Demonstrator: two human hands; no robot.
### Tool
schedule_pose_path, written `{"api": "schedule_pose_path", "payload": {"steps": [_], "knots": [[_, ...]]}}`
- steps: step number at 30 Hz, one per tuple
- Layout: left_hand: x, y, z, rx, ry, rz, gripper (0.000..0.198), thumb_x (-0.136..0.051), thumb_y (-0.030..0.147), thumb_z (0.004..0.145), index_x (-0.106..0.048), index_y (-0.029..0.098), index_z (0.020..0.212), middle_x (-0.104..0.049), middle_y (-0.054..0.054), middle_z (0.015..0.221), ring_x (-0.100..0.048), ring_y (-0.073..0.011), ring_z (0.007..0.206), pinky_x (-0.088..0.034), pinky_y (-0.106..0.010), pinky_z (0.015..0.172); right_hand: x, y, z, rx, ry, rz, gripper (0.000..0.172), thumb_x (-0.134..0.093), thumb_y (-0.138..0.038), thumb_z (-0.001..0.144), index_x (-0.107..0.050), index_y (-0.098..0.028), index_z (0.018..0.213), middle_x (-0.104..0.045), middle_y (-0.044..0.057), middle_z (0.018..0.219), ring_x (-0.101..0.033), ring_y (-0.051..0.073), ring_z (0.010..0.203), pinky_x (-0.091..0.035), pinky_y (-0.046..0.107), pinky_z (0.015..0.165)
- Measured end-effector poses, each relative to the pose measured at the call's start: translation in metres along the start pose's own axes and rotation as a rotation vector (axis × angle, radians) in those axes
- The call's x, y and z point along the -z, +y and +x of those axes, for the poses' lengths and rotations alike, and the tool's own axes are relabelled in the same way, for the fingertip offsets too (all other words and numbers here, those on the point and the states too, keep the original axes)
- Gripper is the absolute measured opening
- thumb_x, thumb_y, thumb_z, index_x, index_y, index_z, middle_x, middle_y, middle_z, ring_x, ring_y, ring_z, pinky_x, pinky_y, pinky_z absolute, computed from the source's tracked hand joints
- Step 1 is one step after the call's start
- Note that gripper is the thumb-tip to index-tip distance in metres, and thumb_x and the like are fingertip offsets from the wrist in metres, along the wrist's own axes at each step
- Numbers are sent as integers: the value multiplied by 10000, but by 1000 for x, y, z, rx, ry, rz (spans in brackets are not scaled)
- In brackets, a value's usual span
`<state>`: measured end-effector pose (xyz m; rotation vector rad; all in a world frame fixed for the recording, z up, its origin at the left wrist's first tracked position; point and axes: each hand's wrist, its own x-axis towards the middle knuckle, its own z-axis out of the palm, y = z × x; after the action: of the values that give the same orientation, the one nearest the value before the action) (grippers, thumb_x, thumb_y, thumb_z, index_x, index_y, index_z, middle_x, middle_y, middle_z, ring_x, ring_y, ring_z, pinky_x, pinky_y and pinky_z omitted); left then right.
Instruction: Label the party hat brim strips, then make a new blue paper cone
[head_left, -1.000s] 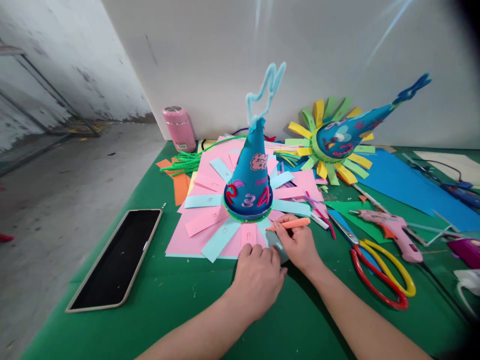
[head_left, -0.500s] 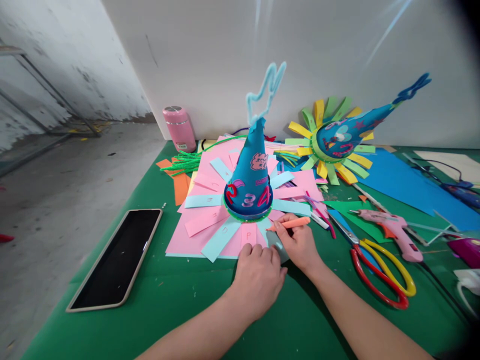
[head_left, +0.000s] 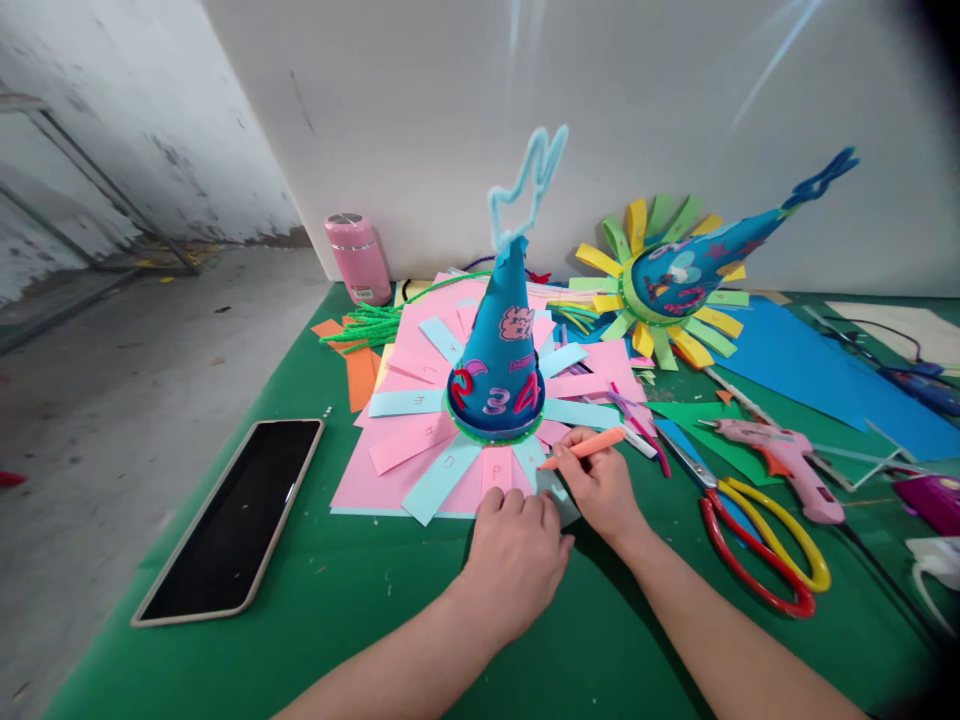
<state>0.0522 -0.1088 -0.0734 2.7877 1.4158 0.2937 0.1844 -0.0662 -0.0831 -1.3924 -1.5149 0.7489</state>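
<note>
Orange pen (head_left: 592, 445) pinched in the right hand (head_left: 600, 490), below frame centre; left hand (head_left: 517, 555), fingers bunched together, seemingly steadies paper strips (head_left: 496, 468).

The counter (head_left: 360, 620) has a smooth green covering with a soft sheen. Near its left edge, the phone (head_left: 232, 520) shows glossy black glass. At the far left corner, the pink flask (head_left: 358, 262) looks smooth and satiny. The strips (head_left: 442, 483) are matt paper, the green stems (head_left: 371, 325) fuzzy. Toward the right edge, the scissors (head_left: 711, 484) pair shiny metal blades with glossy plastic-looking handles; the glue gun (head_left: 780, 455) looks like smooth pink plastic.
</note>
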Motion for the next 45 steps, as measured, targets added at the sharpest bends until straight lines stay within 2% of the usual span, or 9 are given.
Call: {"api": "schedule_pose_path", "payload": {"steps": [4, 11, 18, 23, 28, 33, 39, 45], "knots": [[0, 1, 1, 4, 4, 7, 370, -430, 334, 815, -565, 62, 1027, -621, -92, 740, -553, -246, 700, -395, -379, 609, 0, 5, 1, -10, 90, 114, 164, -453, -318, 821, -484, -185, 729, -546, -22, 594, -496, 101, 487, -372, 215, 450], [-2, 0, 0, -5, 18, 17, 342, -437, 335, 815, -571, 86, 1007, -614, -80, 728, -549, -240, 689, -384, -375, 604, -2, 4, -3, 34, 203, 229, 129, -471, -311, 821, -507, -188, 817, -502, -21, 640, -468, 92, 524, -386, 217, 472], [0, 0, -1, -16, 22, 24, 256, -416, 315, 824, -588, 132, 873, -601, -56, 701, -540, -229, 660, -366, -368, 580, 3, -4, -9, 72, 210, 230, 173, -434, -299, 848, -545, -182, 911, -439, -51, 516, -428, 92, 455, -389, 238, 464], [1, -2, -3, -29, 35, 44, 240, -394, 301, 835, -573, 163, 754, -586, -45, 671, -529, -224, 647, -352, -367, 575, 4, -7, -12, 94, 220, 242, 170, -419, -279, 857, -535, -186, 940, -439, -55, 518, -430, 94, 451, -383, 240, 461], [4, -9, -10, -67, 51, 72, 240, -389, 281, 840, -583, 160, 769, -584, -37, 674, -518, -216, 635, -355, -371, 582, 6, -6, -13, 116, 237, 261, 180, -407, -282, 857, -536, -197, 949, -432, -50, 537, -430, 101, 463, -387, 250, 476], [10, -27, -27, -147, 103, 99, 229, -400, 269, 843, -597, 158, 807, -554, -26, 639, -494, -192, 613, -344, -349, 579, 9, -4, -15, 120, 239, 273, 218, -407, -318, 849, -552, -204, 965, -472, -21, 597, -427, 107, 480, -385, 255, 469], [20, -49, -50, -199, 131, 96, 214, -416, 252, 841, -600, 164, 776, -537, -14, 607, -466, -173, 586, -339, -334, 582, 12, -6, -21, 152, 280, 269, 240, -411, -347, 836, -590, -222, 935, -594, 51, 853, -476, 123, 536, -386, 273, 465], [24, -48, -54, -150, 152, 94, 246, -441, 259, 824, -561, 170, 630, -516, -13, 571, -447, -177, 560, -331, -338, 567, 12, -9, -23, 174, 236, 309, 208, -424, -294, 843, -604, -232, 927, -632, 52, 891, -564, 183, 747, -434, 299, 561]]}}
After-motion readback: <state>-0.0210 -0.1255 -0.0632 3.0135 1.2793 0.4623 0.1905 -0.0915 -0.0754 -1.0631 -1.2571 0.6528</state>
